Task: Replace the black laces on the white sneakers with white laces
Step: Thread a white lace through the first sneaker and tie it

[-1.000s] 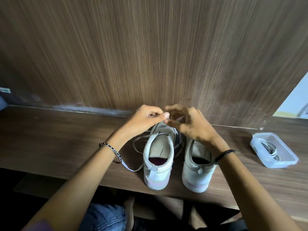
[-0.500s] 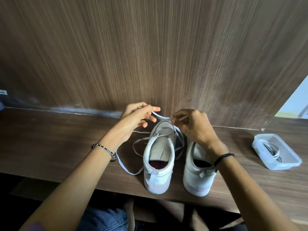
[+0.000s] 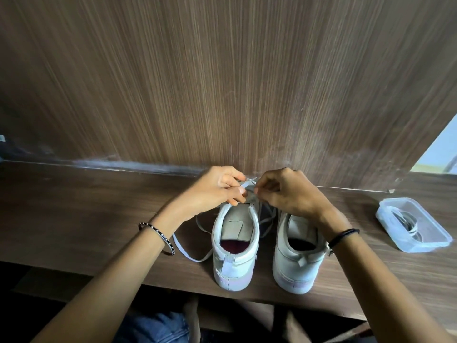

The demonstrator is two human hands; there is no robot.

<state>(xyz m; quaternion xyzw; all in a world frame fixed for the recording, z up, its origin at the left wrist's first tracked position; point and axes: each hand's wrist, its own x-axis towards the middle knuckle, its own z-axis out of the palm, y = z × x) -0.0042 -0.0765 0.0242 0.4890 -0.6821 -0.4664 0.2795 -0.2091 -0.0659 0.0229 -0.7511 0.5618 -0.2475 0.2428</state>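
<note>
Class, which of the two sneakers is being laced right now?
The left sneaker, farther from the plastic container: the left hand and right hand pinch its white lace.

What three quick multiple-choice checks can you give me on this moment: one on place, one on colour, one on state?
1. Where does the clear container stand relative to the left sneaker?
A. To its left
B. Behind it, against the wall
C. To its right, beyond the right sneaker

2. What colour is the lace in the hands?
A. White
B. Black
C. Red

3. What are the left hand and right hand doing?
A. Both lie flat on the desk
B. Both pinch the lace above the left sneaker
C. One grips the container

Answers:
1 C, the container sits at the desk's right end, past the right sneaker.
2 A, the strip between the fingertips is white.
3 B, fingers of both hands close on the lace over the shoe's front.
</note>
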